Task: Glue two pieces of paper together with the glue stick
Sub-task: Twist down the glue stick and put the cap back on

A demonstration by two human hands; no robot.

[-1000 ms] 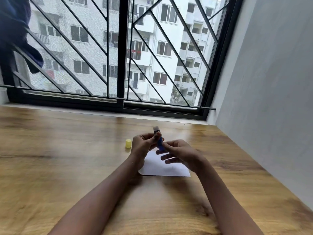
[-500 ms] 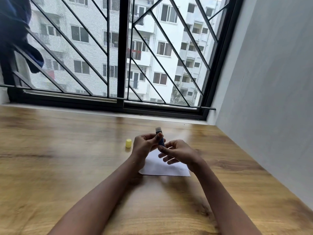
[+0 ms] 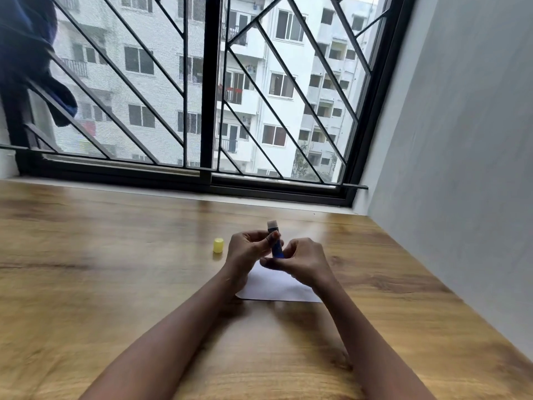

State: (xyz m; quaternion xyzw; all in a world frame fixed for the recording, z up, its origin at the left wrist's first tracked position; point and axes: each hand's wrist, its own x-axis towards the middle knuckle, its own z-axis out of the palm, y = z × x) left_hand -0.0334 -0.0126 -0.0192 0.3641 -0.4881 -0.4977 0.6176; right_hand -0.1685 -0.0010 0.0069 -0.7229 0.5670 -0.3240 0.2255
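I see a wooden table (image 3: 115, 284) under me. At twelve o'clock is a big window (image 3: 207, 90) with black bars. A grey wall (image 3: 461, 168) stands at three o'clock.

The counter (image 3: 86, 284) lies bare on the left side and in the near part, so a hand can pass there freely. The only small obstacle on the left is the yellow cap (image 3: 218, 245), which stands upright just beside the left hand (image 3: 245, 252). On the right the grey wall (image 3: 461, 168) closes the way. At the far edge the window grille (image 3: 207, 111) blocks.
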